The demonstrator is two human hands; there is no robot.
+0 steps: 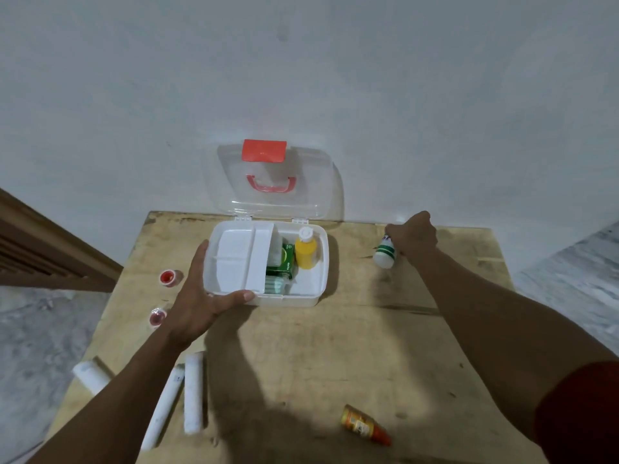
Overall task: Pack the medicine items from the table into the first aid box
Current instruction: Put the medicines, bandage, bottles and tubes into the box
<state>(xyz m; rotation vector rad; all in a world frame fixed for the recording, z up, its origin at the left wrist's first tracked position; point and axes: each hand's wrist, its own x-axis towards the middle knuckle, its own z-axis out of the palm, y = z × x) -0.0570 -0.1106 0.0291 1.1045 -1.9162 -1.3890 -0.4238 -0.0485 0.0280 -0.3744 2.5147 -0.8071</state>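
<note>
The wooden table [301, 346] carries the open first aid box [310, 289]. The left hand [201, 296] lies spread against the box's near-left corner, holding nothing. Right of the box, the right hand [413, 236] clasps a white green-banded bottle [385, 254], which protrudes below its fingers.

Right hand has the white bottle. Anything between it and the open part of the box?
Nothing visible. The right hand holds the white bottle right of the box; bare table lies between. The lid is open. The yellow bottle fills the back; the front is free.
</note>
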